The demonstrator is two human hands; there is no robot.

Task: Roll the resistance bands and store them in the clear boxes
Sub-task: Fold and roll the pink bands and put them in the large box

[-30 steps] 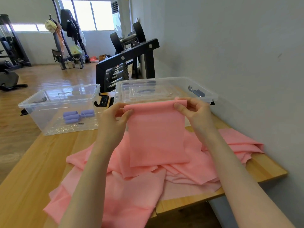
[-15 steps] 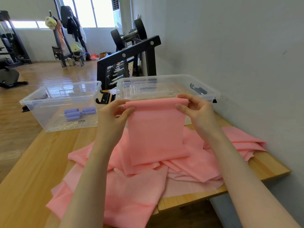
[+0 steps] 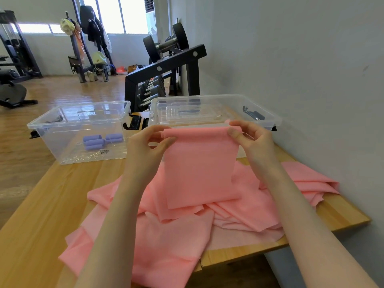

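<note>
Hands have barely shifted over the last second: left hand (image 3: pixel 148 144) and right hand (image 3: pixel 250 138) still pinch the pink band's (image 3: pixel 200 169) top edge, held up before the right clear box (image 3: pixel 270 119) (rolling apparently just starting).

Barcode sticker (image 3: pixel 104 151) on the front wall of the left clear box (image 3: pixel 52 140), far-left desk corner: print too small to read. No other text.
</note>
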